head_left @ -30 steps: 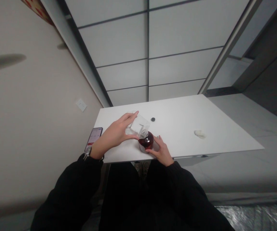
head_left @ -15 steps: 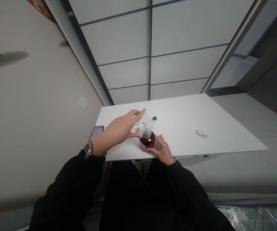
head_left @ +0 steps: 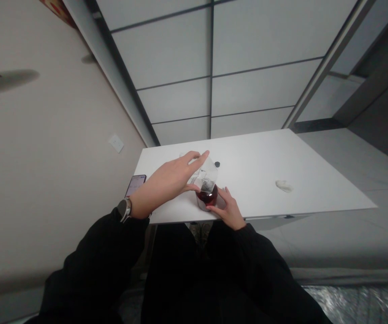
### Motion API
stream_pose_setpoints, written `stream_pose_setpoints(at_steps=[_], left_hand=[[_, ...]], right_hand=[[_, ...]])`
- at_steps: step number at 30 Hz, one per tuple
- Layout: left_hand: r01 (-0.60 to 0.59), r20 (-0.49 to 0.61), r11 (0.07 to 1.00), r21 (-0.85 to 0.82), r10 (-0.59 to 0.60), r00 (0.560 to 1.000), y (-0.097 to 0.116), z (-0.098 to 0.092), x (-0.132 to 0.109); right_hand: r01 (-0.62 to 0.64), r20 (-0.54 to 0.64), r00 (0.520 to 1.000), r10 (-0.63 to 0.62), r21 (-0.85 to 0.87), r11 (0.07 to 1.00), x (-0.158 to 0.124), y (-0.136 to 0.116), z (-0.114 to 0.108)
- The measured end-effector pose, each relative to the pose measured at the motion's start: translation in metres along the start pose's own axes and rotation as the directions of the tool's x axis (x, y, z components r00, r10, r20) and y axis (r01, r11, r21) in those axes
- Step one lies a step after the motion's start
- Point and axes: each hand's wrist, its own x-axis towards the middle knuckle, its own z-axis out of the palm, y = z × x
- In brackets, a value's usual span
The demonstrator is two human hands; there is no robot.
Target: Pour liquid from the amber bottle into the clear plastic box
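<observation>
My left hand (head_left: 170,180) is closed around a clear, square-sided container (head_left: 209,168), thumb below and fingers above. The container is tilted, its lower right end at the mouth of a round vessel (head_left: 210,198) with dark red in it. Whether the two touch, I cannot tell. My right hand (head_left: 231,212) grips that vessel from the right side, near the table's front edge; the vessel stands upright on the white table (head_left: 254,157). Just behind the clear container lies a small dark round piece (head_left: 217,164). What is inside the clear container is too blurred to name.
A phone (head_left: 136,185) lies at the table's left edge, beside my left wrist with its watch (head_left: 124,208). A pale crumpled piece (head_left: 283,186) lies on the right part of the table. Left is a wall with a socket (head_left: 116,143); behind stand panelled doors (head_left: 180,58).
My left hand and the clear container have shifted slightly to the right. My right hand still grips the vessel in about the same place.
</observation>
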Motion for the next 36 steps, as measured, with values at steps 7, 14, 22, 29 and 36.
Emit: stream_pose_setpoints(at_steps=[7, 14, 22, 29, 36], left_hand=[[0.007, 0.035, 1.0, 0.027, -0.008, 0.999, 0.006, -0.007, 0.003], [0.028, 0.064, 0.997, 0.065, -0.033, 0.997, 0.013, -0.01, 0.005], [0.012, 0.075, 0.997, 0.081, -0.018, 0.997, 0.014, -0.011, 0.007], [0.006, 0.071, 0.996, 0.094, -0.013, 0.997, 0.016, -0.011, 0.009], [0.012, 0.079, 0.996, 0.086, -0.019, 0.997, 0.018, -0.012, 0.011]], right_hand=[[0.009, -0.019, 1.0, -0.009, 0.001, 1.0, 0.0, 0.001, 0.002], [0.004, -0.023, 1.0, -0.004, -0.005, 1.0, 0.0, -0.002, 0.001], [0.003, -0.036, 0.999, -0.003, 0.005, 1.0, -0.001, -0.002, 0.001], [-0.006, -0.018, 1.0, 0.006, 0.0, 1.0, 0.0, -0.003, 0.0], [0.0, 0.0, 1.0, 0.0, -0.014, 1.0, 0.001, -0.004, -0.001]])
